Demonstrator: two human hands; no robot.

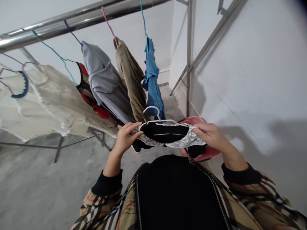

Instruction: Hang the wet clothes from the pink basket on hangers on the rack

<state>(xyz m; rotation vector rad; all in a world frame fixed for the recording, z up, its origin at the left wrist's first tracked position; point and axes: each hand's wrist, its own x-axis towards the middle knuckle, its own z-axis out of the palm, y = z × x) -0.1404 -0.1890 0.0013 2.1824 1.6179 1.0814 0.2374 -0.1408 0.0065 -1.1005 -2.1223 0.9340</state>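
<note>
A black garment with white lace at its neckline is stretched between my hands, in front of my body. It sits on a white hanger, whose hook stands up free above the neckline. My left hand pinches the garment's left shoulder between thumb and fingers. At the opposite shoulder, my right hand grips the lace edge the same way. The lower part of the garment is mostly hidden beneath the neckline.
A steel rail crosses the upper left. From it hang a blue garment, a brown garment, a grey garment and pale garments. A pink basket with dark cloth stands below my right hand. Metal struts rise by the wall.
</note>
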